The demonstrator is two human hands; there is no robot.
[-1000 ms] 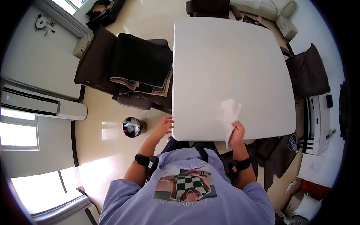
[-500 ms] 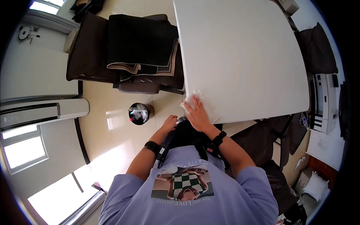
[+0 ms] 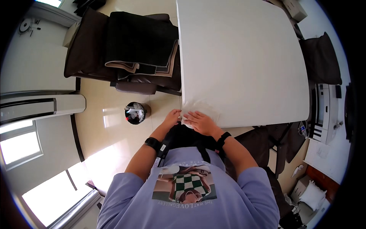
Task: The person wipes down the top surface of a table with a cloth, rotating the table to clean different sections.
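Observation:
My right hand (image 3: 199,121) lies flat at the near left corner of the white table (image 3: 244,61), its fingers stretched toward the left edge. Under and around it is a thin, whitish, see-through wipe (image 3: 202,106), crumpled and spread over the corner. My left hand (image 3: 172,117) is just off the table's left edge, beside the corner, with its fingers curled together close to the wipe. Whether those fingers pinch the wipe or anything else is hidden. A black band sits on each wrist.
A brown leather chair (image 3: 85,45) with a folded dark mat (image 3: 141,38) on it stands at the table's left. On the tiled floor is a trash bin (image 3: 143,110) with litter in it. Another brown chair (image 3: 253,149) is at the near right, partly beneath the table.
My right hand has turned from pointing away to lying sideways along the near edge. The wipe now looks more spread out. My left hand has risen slightly toward the table corner.

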